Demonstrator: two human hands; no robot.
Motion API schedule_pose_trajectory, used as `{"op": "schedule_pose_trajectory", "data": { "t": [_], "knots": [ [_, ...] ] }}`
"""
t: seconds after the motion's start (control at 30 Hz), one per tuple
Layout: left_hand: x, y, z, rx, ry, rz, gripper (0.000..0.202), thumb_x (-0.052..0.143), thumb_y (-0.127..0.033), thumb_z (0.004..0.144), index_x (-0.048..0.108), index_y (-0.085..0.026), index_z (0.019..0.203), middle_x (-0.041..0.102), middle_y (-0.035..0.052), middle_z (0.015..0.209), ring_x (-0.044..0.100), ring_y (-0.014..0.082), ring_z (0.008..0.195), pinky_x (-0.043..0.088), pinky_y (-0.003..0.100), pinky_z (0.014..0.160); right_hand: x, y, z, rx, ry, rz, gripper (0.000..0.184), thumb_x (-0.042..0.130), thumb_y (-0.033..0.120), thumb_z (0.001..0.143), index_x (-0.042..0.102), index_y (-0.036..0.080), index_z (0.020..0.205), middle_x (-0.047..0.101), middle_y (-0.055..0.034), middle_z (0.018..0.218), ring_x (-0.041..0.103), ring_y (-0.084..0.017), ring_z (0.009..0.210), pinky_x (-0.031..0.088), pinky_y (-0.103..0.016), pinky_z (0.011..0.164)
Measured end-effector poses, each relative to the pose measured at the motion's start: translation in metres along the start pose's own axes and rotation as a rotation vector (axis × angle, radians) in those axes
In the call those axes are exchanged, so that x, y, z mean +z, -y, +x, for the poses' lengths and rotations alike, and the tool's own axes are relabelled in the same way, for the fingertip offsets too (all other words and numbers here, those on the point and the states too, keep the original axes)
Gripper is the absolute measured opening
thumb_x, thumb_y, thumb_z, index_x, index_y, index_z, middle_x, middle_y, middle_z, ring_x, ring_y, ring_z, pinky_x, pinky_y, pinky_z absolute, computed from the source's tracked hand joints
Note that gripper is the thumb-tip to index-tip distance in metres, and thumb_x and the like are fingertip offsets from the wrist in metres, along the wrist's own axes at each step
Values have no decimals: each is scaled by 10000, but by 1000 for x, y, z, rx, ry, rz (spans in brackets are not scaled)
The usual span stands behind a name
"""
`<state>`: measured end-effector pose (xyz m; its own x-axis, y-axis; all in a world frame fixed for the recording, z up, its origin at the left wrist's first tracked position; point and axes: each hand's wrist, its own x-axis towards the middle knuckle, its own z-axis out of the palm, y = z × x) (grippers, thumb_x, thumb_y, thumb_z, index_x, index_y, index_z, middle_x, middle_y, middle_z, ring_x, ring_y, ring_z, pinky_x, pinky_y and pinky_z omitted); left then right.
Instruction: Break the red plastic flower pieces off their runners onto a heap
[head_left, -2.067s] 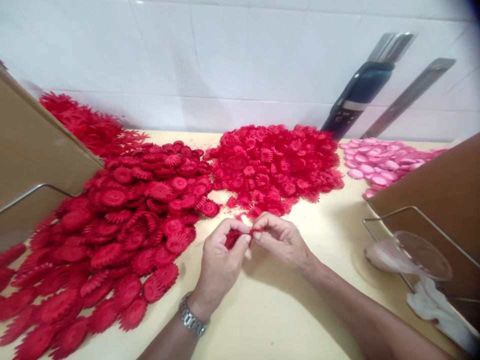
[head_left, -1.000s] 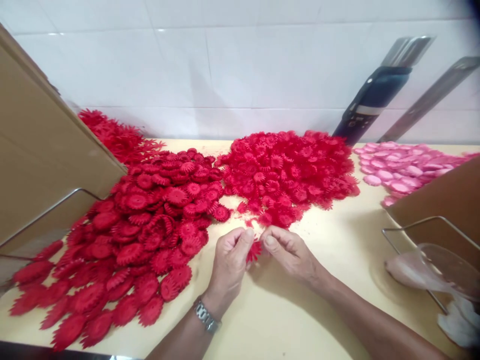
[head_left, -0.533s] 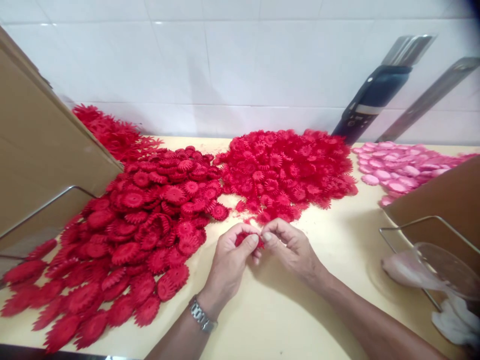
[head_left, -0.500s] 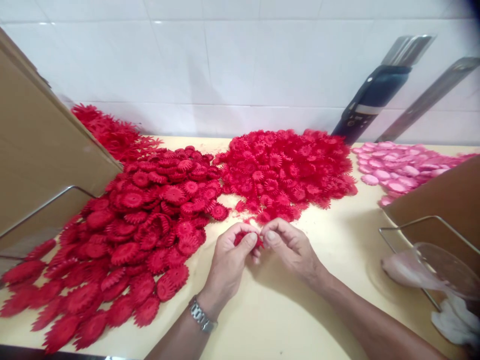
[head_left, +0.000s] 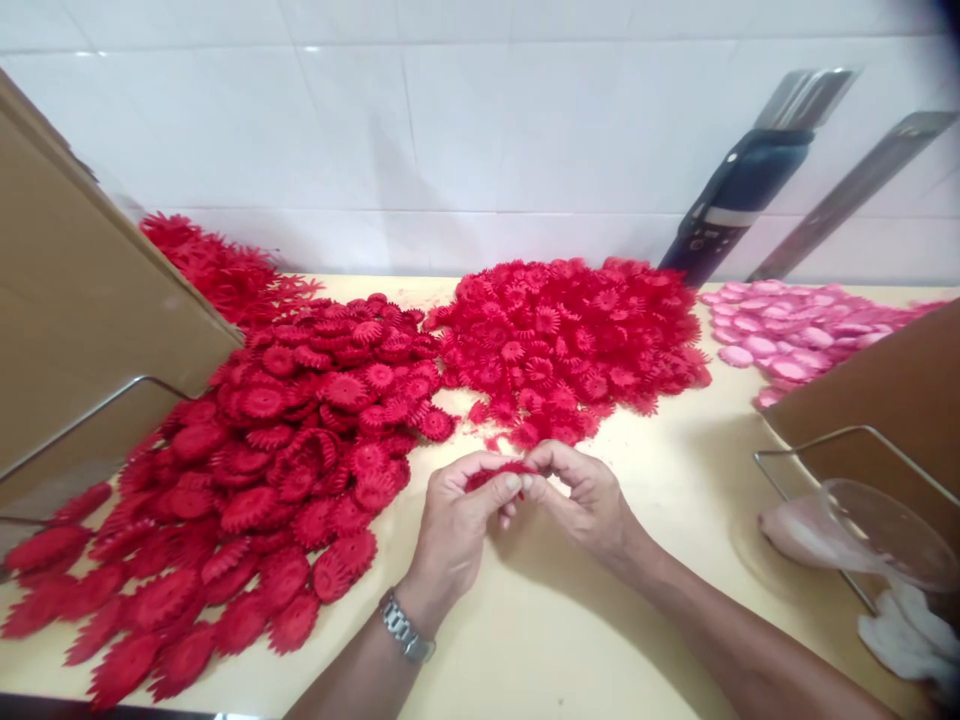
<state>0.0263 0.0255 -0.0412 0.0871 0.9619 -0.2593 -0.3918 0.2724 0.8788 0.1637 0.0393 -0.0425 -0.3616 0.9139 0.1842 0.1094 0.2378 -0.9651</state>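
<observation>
My left hand (head_left: 457, 520) and my right hand (head_left: 581, 495) meet above the cream table (head_left: 570, 620), both pinching one small red toothed flower piece (head_left: 491, 474) between thumbs and fingertips. Most of the piece is hidden by my fingers. A wristwatch (head_left: 405, 630) sits on my left wrist. Just beyond my hands lies a heap of small red flower pieces (head_left: 570, 340). To the left spreads a larger heap of bigger red flower discs (head_left: 285, 450).
More red petal pieces (head_left: 210, 265) lie at the back left behind a cardboard box (head_left: 82, 320) with a wire frame. Pink discs (head_left: 795, 330) lie at the back right. Another cardboard box (head_left: 885, 400), a clear plastic bag (head_left: 847, 525) and a dark tool (head_left: 731, 205) leaning on the tiled wall stand right.
My hands have stayed together over the same spot, turning and working the red piece between the fingertips. The view has shifted slightly.
</observation>
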Motion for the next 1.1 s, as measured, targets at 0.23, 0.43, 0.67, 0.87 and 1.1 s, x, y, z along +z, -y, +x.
{"op": "schedule_pose_trajectory", "data": {
  "t": [0.23, 0.43, 0.67, 0.87, 1.1],
  "knots": [
    [-4, 4, 1, 106, -105, 82, 117, 679, -247, 674, 625, -143, 676, 522, -40, 530, 409, 53, 460, 319, 181, 441, -4, -2, -1, 100, -71, -82, 229, 504, 378, 833, 577, 166, 783, 602, -23, 652, 574, -151, 624, 455, -261, 566],
    [-6, 8, 0, 139, -104, 174, 228, 625, -317, 736, 520, -150, 622, 423, -57, 543, 331, 50, 488, 270, 176, 446, -5, -6, -1, 121, -81, -116, 247, 470, 368, 850, 580, 158, 784, 589, -26, 675, 534, -133, 611, 418, -243, 546],
    [-9, 10, 1, 155, -116, 241, 373, 577, -407, 766, 405, -158, 549, 345, -54, 518, 293, 59, 493, 221, 203, 449, -4, -6, -2, 87, -98, -120, 236, 471, 358, 854, 561, 162, 757, 562, -12, 648, 517, -120, 593, 408, -230, 540],
    [-7, 9, 0, 184, -17, 380, 429, 560, -433, 770, 355, -163, 506, 254, -60, 499, 233, 60, 487, 181, 214, 442, -3, 2, 0, -60, -72, -91, 154, 565, 310, 797, 561, 170, 733, 552, 2, 644, 504, -106, 587, 413, -222, 551],
    [-7, 7, -2, 166, 97, 411, 427, 464, -476, 820, 374, -167, 539, 276, -53, 516, 246, 67, 483, 201, 212, 435, -7, 6, 2, 84, 87, -33, 131, 599, 253, 740, 533, 158, 677, 531, 12, 615, 455, -90, 558, 374, -215, 520]
  ]
}}
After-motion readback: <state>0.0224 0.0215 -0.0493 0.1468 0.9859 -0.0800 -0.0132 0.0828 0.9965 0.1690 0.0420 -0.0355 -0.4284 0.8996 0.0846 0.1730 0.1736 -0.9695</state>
